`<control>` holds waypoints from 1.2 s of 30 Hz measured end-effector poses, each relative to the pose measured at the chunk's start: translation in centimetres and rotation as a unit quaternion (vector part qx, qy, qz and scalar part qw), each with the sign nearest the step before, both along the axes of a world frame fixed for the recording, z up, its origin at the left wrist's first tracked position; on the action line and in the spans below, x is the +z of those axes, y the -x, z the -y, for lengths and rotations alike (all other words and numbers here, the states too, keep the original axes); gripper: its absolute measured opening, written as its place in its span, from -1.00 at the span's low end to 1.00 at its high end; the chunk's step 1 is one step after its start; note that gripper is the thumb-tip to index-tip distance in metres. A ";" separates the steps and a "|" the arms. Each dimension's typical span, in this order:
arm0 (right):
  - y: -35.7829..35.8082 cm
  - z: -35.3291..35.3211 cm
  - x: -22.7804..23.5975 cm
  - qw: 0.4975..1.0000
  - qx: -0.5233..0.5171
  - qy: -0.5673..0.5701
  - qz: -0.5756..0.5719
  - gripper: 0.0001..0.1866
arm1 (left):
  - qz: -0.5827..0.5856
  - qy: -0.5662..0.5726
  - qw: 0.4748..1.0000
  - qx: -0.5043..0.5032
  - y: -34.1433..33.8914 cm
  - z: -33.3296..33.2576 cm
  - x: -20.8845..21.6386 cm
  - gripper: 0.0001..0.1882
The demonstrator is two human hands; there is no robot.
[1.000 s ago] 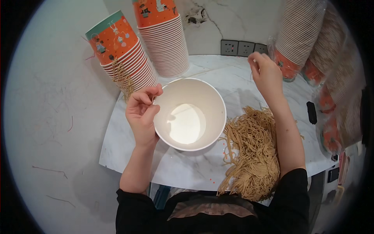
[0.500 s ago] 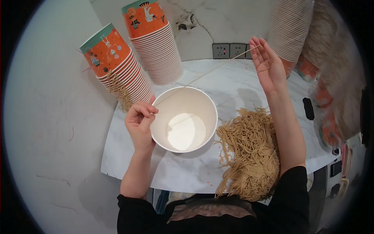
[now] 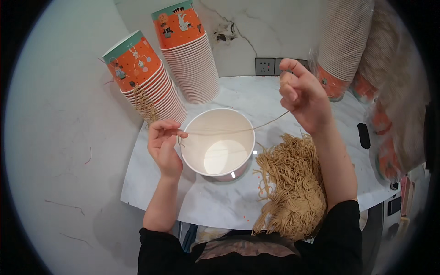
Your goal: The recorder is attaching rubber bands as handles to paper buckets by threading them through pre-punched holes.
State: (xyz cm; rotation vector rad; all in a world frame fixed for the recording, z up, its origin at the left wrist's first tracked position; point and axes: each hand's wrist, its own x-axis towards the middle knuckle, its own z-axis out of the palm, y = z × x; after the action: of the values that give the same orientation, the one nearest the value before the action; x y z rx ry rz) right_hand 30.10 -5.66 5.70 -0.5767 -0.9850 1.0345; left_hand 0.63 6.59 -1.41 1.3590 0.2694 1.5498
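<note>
A thin tan cord [image 3: 238,129] stretches above the white paper bowl [image 3: 219,141] on the marble table [image 3: 215,206], its ends pinched in the curled fingers of the left hand [image 3: 164,145] and raised right hand [image 3: 303,94], beside a heap of cords [image 3: 293,183]

Bowl [image 3: 217,142] at the centre of the tabletop [image 3: 220,206], heap of strands [image 3: 293,188] on the tabletop right of the bowl, two cup stacks [image 3: 169,68] behind and left of it, wall sockets [image 3: 270,65] behind, one strand [image 3: 233,131] stretched above the bowl between left hand [image 3: 165,144] and raised right hand [image 3: 302,94].
</note>
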 end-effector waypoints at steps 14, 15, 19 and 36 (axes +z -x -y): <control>4.3 -3.1 -6.1 0.982 -0.117 0.013 0.148 -0.76 | 0.006 -0.547 0.820 0.169 3.0 2.7 1.1 -0.60; 4.2 -3.2 -6.6 0.982 -0.116 0.013 0.148 -0.76 | -0.005 -0.469 0.870 0.153 2.9 3.4 1.1 -0.61; 4.3 -3.1 -7.3 0.973 -0.188 -0.044 0.126 -0.82 | -0.254 -0.203 0.942 0.083 -0.1 3.6 4.4 -0.89; 6.4 1.1 -4.2 0.842 -0.314 -0.400 0.177 -0.81 | -0.567 -0.232 0.775 -0.154 -7.2 3.2 5.9 -0.73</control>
State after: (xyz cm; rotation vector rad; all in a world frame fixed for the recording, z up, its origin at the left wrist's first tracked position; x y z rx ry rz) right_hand 23.65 -6.78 1.55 -0.3360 -1.3142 -0.1212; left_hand 7.87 3.38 4.46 2.4881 0.3667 0.3364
